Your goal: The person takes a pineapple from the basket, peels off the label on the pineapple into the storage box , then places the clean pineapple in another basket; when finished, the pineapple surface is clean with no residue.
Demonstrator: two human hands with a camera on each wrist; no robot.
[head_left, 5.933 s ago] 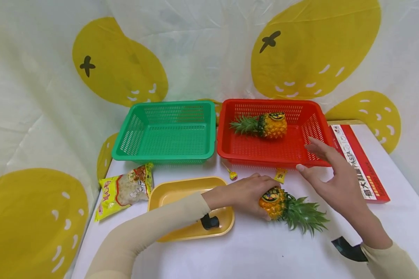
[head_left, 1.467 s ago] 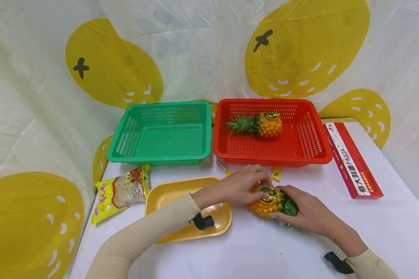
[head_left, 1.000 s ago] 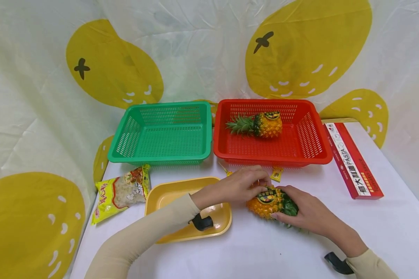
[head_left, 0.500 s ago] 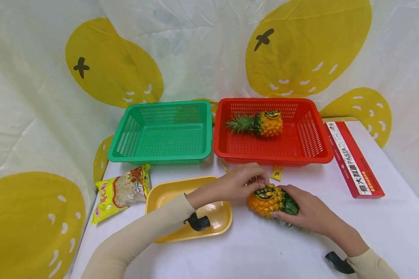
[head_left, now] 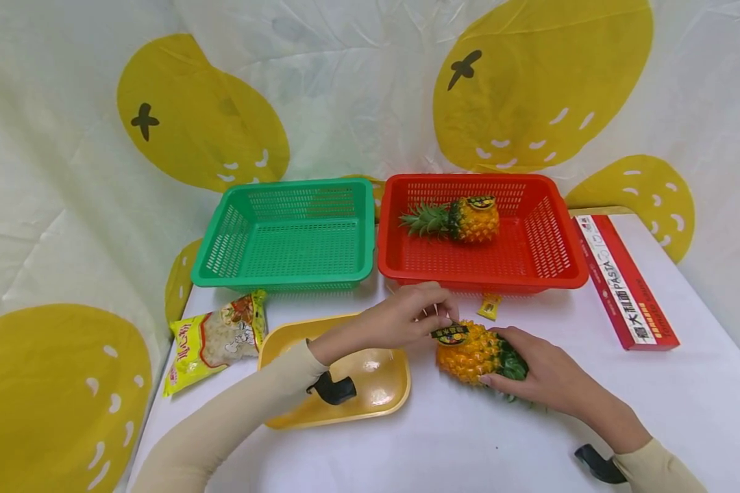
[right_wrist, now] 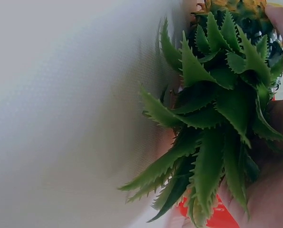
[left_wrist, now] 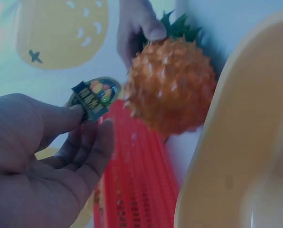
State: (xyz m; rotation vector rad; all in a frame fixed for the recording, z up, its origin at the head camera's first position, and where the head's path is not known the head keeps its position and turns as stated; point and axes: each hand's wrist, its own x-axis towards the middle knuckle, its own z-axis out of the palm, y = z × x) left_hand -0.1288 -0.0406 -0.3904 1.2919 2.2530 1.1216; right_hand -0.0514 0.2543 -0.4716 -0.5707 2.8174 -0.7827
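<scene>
My left hand (head_left: 410, 316) pinches an oval dark sticker (left_wrist: 95, 97) with fruit pictures between thumb and fingers. In the left wrist view the sticker is apart from the orange pineapple (left_wrist: 172, 88), with the bare spiky skin facing the camera. My right hand (head_left: 549, 370) grips that pineapple near its leafy end, thumb on the near side, on the white table (head_left: 456, 445). Green serrated leaves (right_wrist: 217, 118) fill much of the right wrist view, beside the palm. In the head view the hand covers most of them.
Behind stand a green basket (head_left: 284, 282) and a red basket (head_left: 487, 282) with another pineapple (head_left: 476, 220) inside. A yellow tray (head_left: 329, 418) lies under the left forearm. Around them are a noodle bag (head_left: 218, 339), a small yellow candy (head_left: 489, 306) and a red pasta box (head_left: 629, 284).
Earlier the right hand came from open beside the leaves to gripping the pineapple. The left hand let go of the fruit body, picked at the sticker and drew it off toward the left.
</scene>
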